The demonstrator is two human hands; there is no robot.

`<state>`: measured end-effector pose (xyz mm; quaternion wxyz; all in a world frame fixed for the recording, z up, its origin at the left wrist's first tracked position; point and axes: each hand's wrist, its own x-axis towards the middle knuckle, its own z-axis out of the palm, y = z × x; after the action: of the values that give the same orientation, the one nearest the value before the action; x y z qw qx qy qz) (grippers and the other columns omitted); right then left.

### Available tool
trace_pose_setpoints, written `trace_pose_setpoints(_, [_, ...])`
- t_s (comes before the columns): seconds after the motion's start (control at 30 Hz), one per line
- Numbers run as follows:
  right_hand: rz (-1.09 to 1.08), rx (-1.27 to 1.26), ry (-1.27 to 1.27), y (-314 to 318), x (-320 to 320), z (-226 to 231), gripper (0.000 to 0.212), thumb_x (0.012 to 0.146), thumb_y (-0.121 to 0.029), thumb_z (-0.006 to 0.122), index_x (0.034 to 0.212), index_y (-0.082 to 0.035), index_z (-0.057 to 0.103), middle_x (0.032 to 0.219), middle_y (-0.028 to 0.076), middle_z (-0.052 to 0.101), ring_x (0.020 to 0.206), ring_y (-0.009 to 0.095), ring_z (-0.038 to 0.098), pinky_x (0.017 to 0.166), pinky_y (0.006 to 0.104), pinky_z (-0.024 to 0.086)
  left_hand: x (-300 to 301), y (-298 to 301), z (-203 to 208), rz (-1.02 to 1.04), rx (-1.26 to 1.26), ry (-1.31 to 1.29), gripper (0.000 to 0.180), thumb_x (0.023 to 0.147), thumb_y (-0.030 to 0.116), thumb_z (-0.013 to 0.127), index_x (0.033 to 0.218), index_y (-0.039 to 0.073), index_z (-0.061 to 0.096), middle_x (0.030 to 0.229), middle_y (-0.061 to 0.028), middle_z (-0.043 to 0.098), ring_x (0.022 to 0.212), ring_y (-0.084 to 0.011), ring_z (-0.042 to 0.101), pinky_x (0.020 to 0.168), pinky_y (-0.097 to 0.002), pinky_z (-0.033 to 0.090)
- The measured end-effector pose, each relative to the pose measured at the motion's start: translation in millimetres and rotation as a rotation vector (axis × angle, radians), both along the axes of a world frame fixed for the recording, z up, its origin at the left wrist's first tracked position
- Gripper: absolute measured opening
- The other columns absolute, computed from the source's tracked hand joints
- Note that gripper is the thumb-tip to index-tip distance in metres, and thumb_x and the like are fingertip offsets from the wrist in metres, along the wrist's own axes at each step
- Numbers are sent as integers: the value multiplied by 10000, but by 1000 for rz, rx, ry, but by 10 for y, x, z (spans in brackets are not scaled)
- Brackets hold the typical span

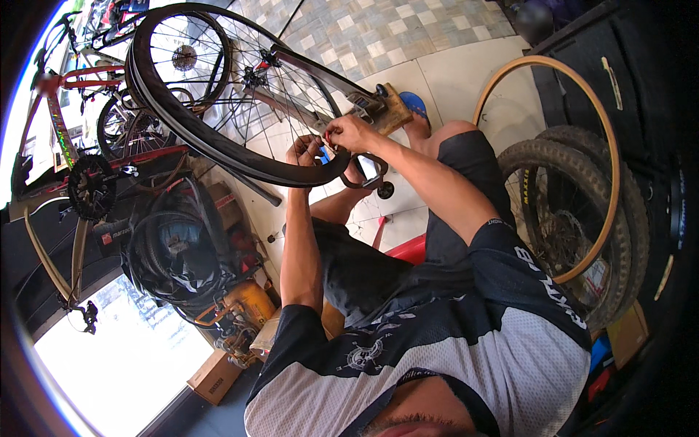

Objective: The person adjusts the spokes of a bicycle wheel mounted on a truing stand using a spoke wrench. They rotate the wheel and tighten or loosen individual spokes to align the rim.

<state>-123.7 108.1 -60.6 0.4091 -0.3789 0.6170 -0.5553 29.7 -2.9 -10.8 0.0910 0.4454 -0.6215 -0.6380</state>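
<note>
A spoked bicycle wheel [244, 158] with a deep black rim is held upright in a grey metal truing stand [320, 71] on a wooden block [395, 113]. Both of my hands are at the near part of the rim, by the spokes. My left hand [304, 151] has its fingers pinched together beside the rim; what they grip is hidden, though a bit of blue shows next to them. My right hand [351, 134] pinches a small red tool [328, 136], close to my left fingertips. Its exact kind is too small to tell.
Bicycles, one with a red frame [91, 76], stand at left. Below them are bagged black tyres [171, 233], a yellow machine [250, 302] and a cardboard box [214, 376]. Muddy tyres [619, 218] and a tan hoop [610, 146] lean at right against a dark cabinet [593, 80].
</note>
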Motion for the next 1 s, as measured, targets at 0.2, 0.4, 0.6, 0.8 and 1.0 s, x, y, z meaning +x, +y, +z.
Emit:
trace_pose_setpoints(0.2, [-56, 12, 183, 4, 38, 66, 256, 817, -202, 669, 966, -2, 724, 885, 203, 727, 826, 344, 714, 745, 416, 553, -21, 26, 10, -13, -10, -7, 197, 944, 253, 721, 985, 70, 661, 824, 13, 649, 693, -72, 605, 529, -215, 446])
trace_pose_setpoints(0.4, [8, 116, 228, 93, 21, 364, 344, 779, -296, 678, 984, -23, 721, 930, 233, 717, 910, 402, 696, 821, 463, 552, 14, 27, 18, -11, 142, 41, 261, 985, 268, 657, 1098, 32, 665, 948, -25, 679, 814, -121, 644, 677, -261, 516])
trace_pose_setpoints(0.6, [62, 221, 331, 208, 68, 608, 333, 793, -319, 664, 971, -39, 689, 909, 226, 719, 900, 417, 700, 808, 511, 552, 104, -22, 59, -103, 417, 149, 346, 1026, 268, 587, 1188, -31, 650, 1050, -83, 717, 922, -177, 685, 798, -313, 560])
trace_pose_setpoints(0.8, [13, 195, 326, 230, 78, 616, 342, 846, -363, 633, 999, -60, 678, 904, 220, 720, 893, 418, 699, 789, 515, 552, 69, -38, -35, -169, 313, 96, 336, 1037, 298, 573, 1150, -1, 677, 1007, -37, 705, 882, -121, 628, 803, -275, 497])
trace_pose_setpoints(1.0, [12, 206, 305, 242, 67, 609, 343, 849, -374, 623, 997, -67, 664, 913, 211, 722, 895, 416, 697, 785, 511, 553, 66, 3, -101, -193, 193, 51, 326, 1025, 340, 599, 1050, 28, 688, 839, 25, 612, 761, -78, 503, 689, -249, 405])
